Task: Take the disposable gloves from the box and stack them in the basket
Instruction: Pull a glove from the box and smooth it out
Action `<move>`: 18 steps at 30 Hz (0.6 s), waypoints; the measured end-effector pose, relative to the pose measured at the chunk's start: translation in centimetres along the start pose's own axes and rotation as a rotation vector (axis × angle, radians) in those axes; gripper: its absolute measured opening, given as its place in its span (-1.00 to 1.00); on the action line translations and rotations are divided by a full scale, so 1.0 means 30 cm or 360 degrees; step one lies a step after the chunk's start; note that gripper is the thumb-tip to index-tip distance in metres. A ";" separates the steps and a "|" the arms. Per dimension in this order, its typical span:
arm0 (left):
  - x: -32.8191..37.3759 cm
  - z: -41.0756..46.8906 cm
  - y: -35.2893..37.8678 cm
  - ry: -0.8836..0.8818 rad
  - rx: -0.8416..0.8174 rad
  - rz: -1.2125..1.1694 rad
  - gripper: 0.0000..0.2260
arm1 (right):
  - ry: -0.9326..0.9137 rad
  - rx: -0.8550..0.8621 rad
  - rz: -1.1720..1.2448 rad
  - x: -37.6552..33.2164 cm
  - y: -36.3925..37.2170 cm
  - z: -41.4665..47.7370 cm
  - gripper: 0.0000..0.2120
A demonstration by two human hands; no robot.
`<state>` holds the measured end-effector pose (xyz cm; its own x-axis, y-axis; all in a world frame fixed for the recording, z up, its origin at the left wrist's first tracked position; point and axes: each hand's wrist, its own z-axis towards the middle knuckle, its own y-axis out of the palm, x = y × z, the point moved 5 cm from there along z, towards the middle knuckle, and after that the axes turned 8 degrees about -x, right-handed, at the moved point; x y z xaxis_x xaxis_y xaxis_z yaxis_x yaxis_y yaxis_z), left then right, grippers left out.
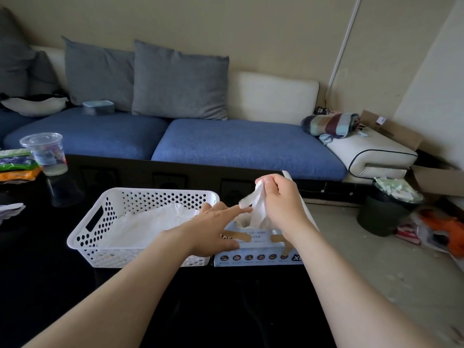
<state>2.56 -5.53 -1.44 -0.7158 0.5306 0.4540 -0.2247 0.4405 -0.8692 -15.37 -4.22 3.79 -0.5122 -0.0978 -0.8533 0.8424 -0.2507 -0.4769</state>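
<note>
A light blue glove box (256,257) lies on the black table, right beside a white perforated basket (100,222). Thin translucent gloves (150,224) lie spread inside the basket. My right hand (281,202) is pinched on a white glove (256,209) that rises out of the box's top opening. My left hand (213,229) rests on the box's left end with fingers spread, the index finger touching the glove's lower part. The box's opening is partly hidden behind my hands.
A clear plastic cup (46,151) and coloured packets (17,164) stand at the table's far left. A blue sofa (226,144) with grey cushions runs behind. A dark full bin (386,207) and litter sit on the floor to the right.
</note>
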 end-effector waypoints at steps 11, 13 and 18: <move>0.014 -0.014 0.006 -0.0073 -0.0162 -0.0015 -0.47 | -0.0020 0.0434 0.0699 -0.073 -0.034 -0.006 -0.68; 0.017 -0.024 -0.002 -0.0088 -0.0161 -0.0103 -0.48 | -0.0051 0.0588 0.0786 -0.092 -0.050 -0.008 -0.70; 0.005 -0.053 -0.082 -0.0223 0.0340 -0.0416 -0.59 | -0.0078 0.0654 0.0756 -0.115 -0.040 -0.012 -0.71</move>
<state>4.05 -5.39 1.07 -0.6964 0.3091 0.6477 -0.5343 0.3791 -0.7555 -14.55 -3.23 7.23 -0.1130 -0.3312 -0.9368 0.8518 -0.5177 0.0803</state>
